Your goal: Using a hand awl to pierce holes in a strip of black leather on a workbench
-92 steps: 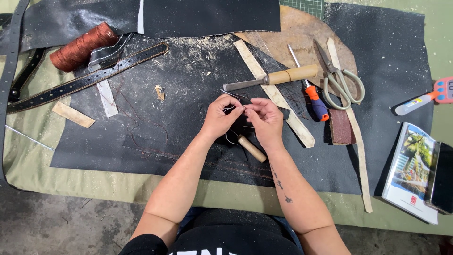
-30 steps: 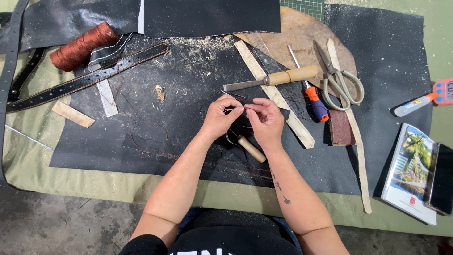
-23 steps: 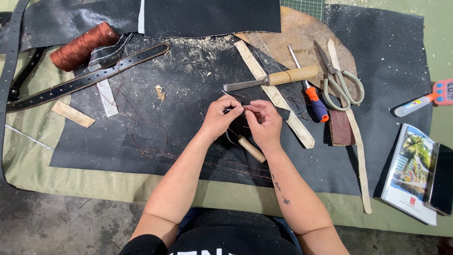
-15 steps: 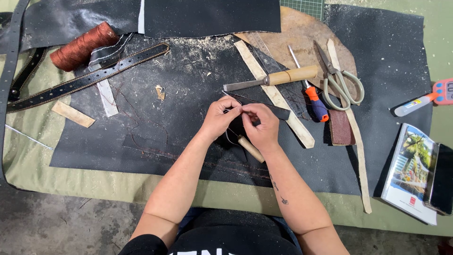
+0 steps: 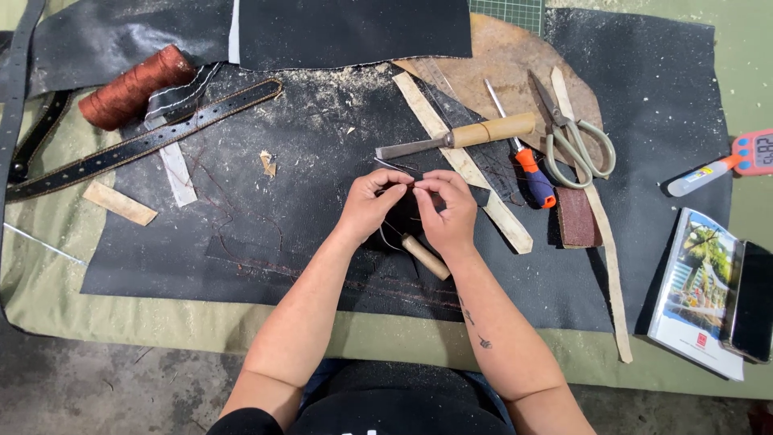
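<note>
Leather piece [image 5: 409, 211], small, dark, flat, sits betw. both hands over black sheet [image 5: 306, 201]; axis unclear. Left hand [image 5: 370, 203] & right hand [image 5: 448, 211] pinch it, grip clenched. Wood-handled awl [image 5: 425, 256] just below.

A leatherworking workshop is shown. The desk [image 5: 48, 298] is covered with a green cloth and spread with sheets of black leather [image 5: 322, 145], among which shavings and offcut strips are scattered. Trade tools are laid about: a wooden-handled knife [image 5: 459, 138], scissors [image 5: 572, 133], a screwdriver [image 5: 527, 165], a spool of brown thread [image 5: 133, 84], a stitched black belt [image 5: 145, 143] and a green cutting mat [image 5: 507, 12].
</note>
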